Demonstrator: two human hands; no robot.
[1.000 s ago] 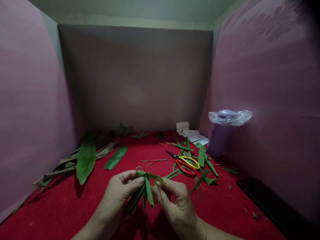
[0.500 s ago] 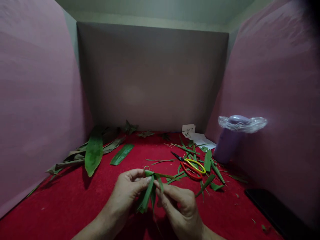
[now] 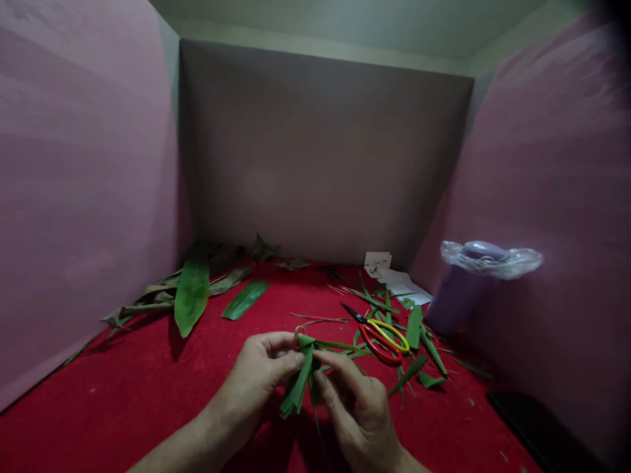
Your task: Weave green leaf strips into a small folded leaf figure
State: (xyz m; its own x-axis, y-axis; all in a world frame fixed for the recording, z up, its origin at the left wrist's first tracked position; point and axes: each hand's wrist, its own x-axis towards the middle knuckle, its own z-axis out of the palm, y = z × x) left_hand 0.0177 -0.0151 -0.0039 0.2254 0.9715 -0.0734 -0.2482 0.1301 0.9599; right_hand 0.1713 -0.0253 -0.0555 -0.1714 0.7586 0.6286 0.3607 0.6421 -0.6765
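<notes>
Both my hands work low in the middle, above a red cloth (image 3: 148, 394). My left hand (image 3: 259, 378) pinches the folded top of a bundle of green leaf strips (image 3: 298, 387), whose ends hang down and to the left. My right hand (image 3: 357, 407) pinches the same bundle from the right, fingers closed on one strip. A small loop of leaf sticks up at the top of the bundle. Red and yellow handled scissors (image 3: 382, 335) lie on the cloth just beyond my right hand, among cut leaf scraps (image 3: 419, 348).
Long green and dried leaves (image 3: 192, 295) lie at the back left. A purple cylinder (image 3: 456, 295) topped with clear plastic stands at the right. White paper slips (image 3: 389, 272) rest at the back. A black flat object (image 3: 537, 430) lies at the front right. Pink panels wall in three sides.
The view has swung left, so everything sits further right in the picture. My hands have drawn the strips closer together; the loose strips that splayed out now hang in one bunch.
</notes>
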